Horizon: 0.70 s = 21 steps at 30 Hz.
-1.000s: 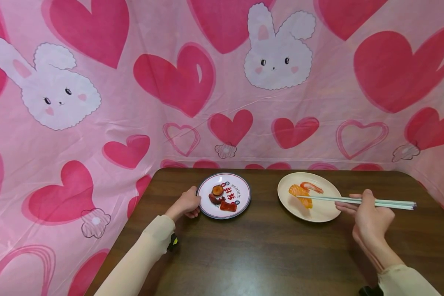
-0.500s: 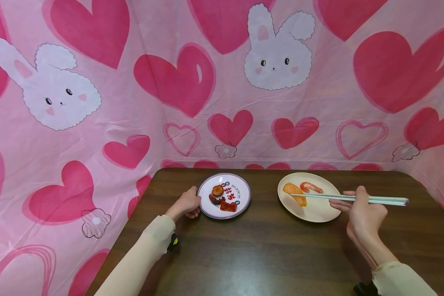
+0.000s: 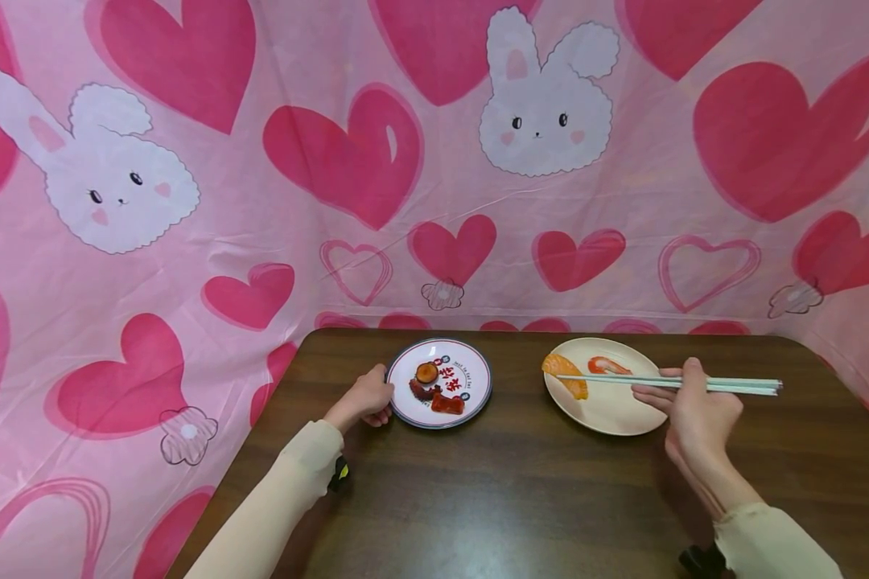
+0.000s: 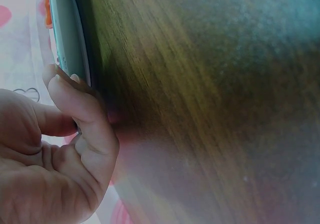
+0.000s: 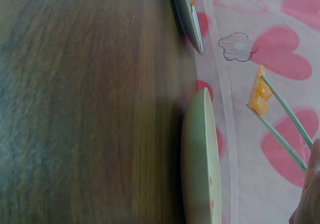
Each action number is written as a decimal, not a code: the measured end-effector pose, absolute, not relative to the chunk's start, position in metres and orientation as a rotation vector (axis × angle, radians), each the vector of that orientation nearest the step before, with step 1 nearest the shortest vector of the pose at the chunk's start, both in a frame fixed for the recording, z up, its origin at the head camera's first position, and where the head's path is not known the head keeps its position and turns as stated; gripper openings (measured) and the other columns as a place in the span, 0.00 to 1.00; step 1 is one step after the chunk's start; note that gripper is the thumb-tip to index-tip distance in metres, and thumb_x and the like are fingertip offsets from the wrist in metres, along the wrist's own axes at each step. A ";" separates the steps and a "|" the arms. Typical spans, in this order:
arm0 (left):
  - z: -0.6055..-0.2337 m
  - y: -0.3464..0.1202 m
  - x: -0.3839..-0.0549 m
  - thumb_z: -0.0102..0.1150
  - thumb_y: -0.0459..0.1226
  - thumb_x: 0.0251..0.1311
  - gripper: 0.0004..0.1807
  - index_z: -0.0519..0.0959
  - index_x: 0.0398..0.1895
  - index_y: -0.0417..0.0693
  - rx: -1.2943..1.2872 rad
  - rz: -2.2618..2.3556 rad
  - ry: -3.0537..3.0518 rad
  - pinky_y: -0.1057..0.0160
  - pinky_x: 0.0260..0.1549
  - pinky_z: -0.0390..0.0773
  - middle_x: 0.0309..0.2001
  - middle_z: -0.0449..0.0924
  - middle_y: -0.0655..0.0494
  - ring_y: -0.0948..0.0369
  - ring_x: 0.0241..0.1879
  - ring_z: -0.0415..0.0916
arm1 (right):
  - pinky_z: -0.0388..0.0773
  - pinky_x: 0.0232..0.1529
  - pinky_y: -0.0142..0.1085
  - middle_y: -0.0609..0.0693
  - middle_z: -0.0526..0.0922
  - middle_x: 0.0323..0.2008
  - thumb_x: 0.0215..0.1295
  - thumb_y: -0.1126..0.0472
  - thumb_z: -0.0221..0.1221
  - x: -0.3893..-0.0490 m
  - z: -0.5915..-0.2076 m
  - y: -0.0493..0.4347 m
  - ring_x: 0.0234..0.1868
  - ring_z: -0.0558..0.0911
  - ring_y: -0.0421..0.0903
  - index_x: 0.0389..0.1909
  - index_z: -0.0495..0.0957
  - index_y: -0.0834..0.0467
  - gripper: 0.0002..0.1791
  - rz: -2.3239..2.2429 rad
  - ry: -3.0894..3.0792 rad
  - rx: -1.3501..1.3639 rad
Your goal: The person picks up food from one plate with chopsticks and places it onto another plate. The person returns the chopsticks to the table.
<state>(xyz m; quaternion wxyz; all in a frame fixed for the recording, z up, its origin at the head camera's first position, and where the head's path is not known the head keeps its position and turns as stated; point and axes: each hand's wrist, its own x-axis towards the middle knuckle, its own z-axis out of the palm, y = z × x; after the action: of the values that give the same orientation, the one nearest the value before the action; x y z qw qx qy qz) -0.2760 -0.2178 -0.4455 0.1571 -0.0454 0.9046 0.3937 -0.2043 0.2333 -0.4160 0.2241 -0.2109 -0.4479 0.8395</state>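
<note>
My left hand (image 3: 367,396) grips the left rim of a white plate (image 3: 405,362) with a blue edge and red characters. In the left wrist view its curled fingers and thumb meet at the plate's side. My right hand (image 3: 702,418) holds a pair of pale green chopsticks (image 3: 742,384). Their tips pinch an orange salmon slice (image 3: 566,376) with pale stripes, raised above the cream plate (image 3: 615,412). In the right wrist view the salmon slice (image 5: 260,93) hangs between the two tips, apart from that plate. A shrimp (image 3: 607,366) lies on the cream plate, partly behind the chopsticks.
On the white plate lie a round brown slice (image 3: 427,372), a dark red curled piece (image 3: 423,391) and a reddish-brown block (image 3: 447,404). Both plates stand on a dark wooden table (image 3: 478,490). Behind hangs a pink cloth (image 3: 521,209) with hearts and rabbits.
My right hand has moved left with the chopsticks, carrying the salmon slice from over the middle of the cream plate to its left rim. My left hand and the white plate have stayed put.
</note>
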 end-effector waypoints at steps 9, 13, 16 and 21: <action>-0.446 -0.217 -0.276 0.51 0.36 0.78 0.31 0.56 0.78 0.33 -0.142 1.128 2.583 0.62 0.17 0.81 0.27 0.77 0.42 0.56 0.17 0.73 | 0.86 0.24 0.45 0.59 0.87 0.22 0.81 0.53 0.57 -0.205 -0.413 0.223 0.23 0.89 0.53 0.34 0.81 0.69 0.22 2.318 -1.268 -0.580; -0.446 -0.217 -0.276 0.51 0.36 0.78 0.31 0.56 0.78 0.33 -0.140 1.124 2.586 0.62 0.17 0.81 0.28 0.77 0.42 0.56 0.18 0.74 | 0.86 0.25 0.44 0.59 0.87 0.22 0.81 0.53 0.56 -0.206 -0.412 0.218 0.23 0.89 0.52 0.36 0.81 0.70 0.23 2.303 -1.295 -0.572; -0.446 -0.217 -0.276 0.51 0.36 0.78 0.31 0.56 0.77 0.34 -0.144 1.120 2.586 0.62 0.17 0.81 0.28 0.77 0.42 0.56 0.18 0.74 | 0.86 0.25 0.44 0.59 0.87 0.22 0.81 0.53 0.55 -0.208 -0.412 0.215 0.23 0.89 0.52 0.35 0.80 0.70 0.23 2.296 -1.295 -0.568; -0.446 -0.217 -0.277 0.51 0.36 0.78 0.31 0.56 0.78 0.33 -0.146 1.117 2.590 0.62 0.17 0.81 0.27 0.77 0.42 0.56 0.17 0.73 | 0.86 0.25 0.44 0.58 0.87 0.25 0.81 0.52 0.56 -0.209 -0.412 0.209 0.23 0.90 0.52 0.35 0.79 0.69 0.22 2.300 -1.307 -0.578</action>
<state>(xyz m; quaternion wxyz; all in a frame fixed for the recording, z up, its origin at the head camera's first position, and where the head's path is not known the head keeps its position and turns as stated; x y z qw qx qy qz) -0.2766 -0.2169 -0.4456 0.1581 -0.0510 0.9055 0.3905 -0.2094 0.2095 -0.4119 0.2153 -0.2085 -0.4715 0.8294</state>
